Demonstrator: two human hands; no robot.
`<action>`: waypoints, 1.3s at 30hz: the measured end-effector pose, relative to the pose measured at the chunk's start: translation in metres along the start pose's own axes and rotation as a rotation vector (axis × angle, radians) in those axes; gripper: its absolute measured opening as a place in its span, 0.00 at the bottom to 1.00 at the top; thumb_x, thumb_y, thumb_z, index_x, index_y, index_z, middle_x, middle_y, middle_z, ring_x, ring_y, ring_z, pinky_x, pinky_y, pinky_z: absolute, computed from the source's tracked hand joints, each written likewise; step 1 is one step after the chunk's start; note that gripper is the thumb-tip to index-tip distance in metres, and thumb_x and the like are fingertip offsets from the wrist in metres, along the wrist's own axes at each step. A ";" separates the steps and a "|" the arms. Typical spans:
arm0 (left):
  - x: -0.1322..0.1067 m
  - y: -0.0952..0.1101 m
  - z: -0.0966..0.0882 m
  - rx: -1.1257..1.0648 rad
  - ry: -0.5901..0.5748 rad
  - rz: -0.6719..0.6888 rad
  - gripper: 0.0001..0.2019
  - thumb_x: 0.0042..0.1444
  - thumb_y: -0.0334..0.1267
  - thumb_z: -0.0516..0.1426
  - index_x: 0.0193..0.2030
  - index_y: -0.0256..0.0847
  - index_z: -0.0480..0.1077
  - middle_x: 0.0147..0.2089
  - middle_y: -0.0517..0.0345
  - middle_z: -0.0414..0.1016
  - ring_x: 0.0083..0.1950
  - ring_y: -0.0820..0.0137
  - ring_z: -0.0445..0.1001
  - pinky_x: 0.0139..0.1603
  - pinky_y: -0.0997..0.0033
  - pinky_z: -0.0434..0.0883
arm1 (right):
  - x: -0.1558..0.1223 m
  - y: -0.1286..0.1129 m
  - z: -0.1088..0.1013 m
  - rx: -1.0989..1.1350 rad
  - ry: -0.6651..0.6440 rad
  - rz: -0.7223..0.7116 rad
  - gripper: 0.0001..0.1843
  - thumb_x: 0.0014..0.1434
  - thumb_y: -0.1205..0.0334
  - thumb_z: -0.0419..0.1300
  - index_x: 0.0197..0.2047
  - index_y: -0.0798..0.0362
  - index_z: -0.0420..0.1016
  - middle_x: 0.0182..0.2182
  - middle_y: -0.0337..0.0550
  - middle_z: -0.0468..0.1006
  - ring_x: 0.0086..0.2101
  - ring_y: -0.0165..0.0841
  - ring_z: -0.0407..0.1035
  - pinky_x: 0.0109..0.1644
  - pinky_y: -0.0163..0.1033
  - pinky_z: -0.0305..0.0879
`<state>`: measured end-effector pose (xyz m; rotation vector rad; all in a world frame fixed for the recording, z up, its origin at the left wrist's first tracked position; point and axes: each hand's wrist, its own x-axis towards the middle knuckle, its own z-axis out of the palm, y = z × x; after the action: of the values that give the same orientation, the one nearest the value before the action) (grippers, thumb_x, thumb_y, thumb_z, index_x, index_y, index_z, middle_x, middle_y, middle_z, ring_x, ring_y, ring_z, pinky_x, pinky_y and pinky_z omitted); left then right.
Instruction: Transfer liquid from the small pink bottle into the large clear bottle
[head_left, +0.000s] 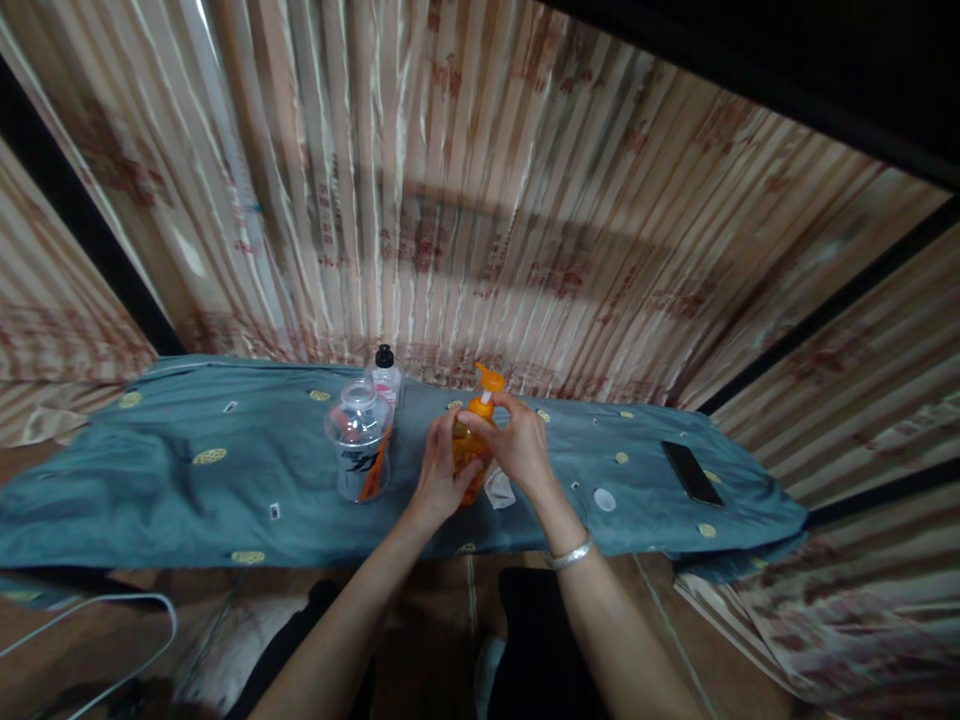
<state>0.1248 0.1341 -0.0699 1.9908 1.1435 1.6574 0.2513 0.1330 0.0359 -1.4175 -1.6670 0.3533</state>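
Note:
An orange pump bottle [491, 381] stands roughly upright over the cloth-covered table, its pump head raised on a white stem. My left hand [441, 468] is wrapped round the bottle's body from the left. The fingers of my right hand [523, 445] close on the bottle's neck and collar, just below the pump head. Behind my hands, the lower part of the bottle is mostly hidden. Just right of it lies a crumpled white piece [499, 488], partly covered by my right hand.
Left of my hands stands a clear plastic vessel [363, 462] with black and orange print, and behind it a clear bottle [385, 378] with a black cap. A round white disc [604, 499] and a dark phone [691, 473] lie to the right. Pleated curtains [450, 200] hang behind the table.

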 end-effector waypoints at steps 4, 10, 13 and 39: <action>0.000 0.000 0.000 0.008 0.003 -0.013 0.31 0.62 0.44 0.59 0.69 0.46 0.53 0.63 0.42 0.67 0.65 0.53 0.68 0.65 0.43 0.67 | 0.004 0.006 0.002 0.103 -0.103 -0.031 0.21 0.59 0.39 0.63 0.37 0.50 0.77 0.32 0.42 0.80 0.33 0.37 0.72 0.40 0.41 0.68; 0.001 0.000 -0.001 0.012 -0.004 -0.018 0.33 0.61 0.49 0.61 0.69 0.47 0.52 0.63 0.42 0.67 0.66 0.52 0.68 0.65 0.43 0.66 | 0.014 0.014 -0.013 0.263 -0.385 -0.168 0.21 0.64 0.40 0.59 0.43 0.50 0.77 0.36 0.41 0.80 0.41 0.40 0.74 0.48 0.42 0.70; 0.001 0.000 0.000 0.008 0.005 -0.015 0.33 0.62 0.51 0.60 0.68 0.46 0.53 0.63 0.42 0.67 0.66 0.53 0.68 0.66 0.44 0.66 | 0.020 0.009 -0.022 0.175 -0.384 -0.183 0.23 0.61 0.40 0.62 0.48 0.49 0.77 0.39 0.42 0.81 0.43 0.41 0.74 0.50 0.44 0.69; 0.002 0.004 -0.002 0.011 0.004 -0.033 0.32 0.62 0.53 0.59 0.67 0.46 0.54 0.62 0.43 0.67 0.65 0.54 0.69 0.65 0.46 0.67 | 0.031 0.010 -0.033 0.237 -0.513 -0.252 0.20 0.60 0.44 0.64 0.47 0.49 0.80 0.43 0.44 0.83 0.45 0.43 0.76 0.60 0.51 0.66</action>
<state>0.1242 0.1325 -0.0656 1.9655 1.1825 1.6427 0.2847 0.1532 0.0611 -0.9721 -2.1038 0.7903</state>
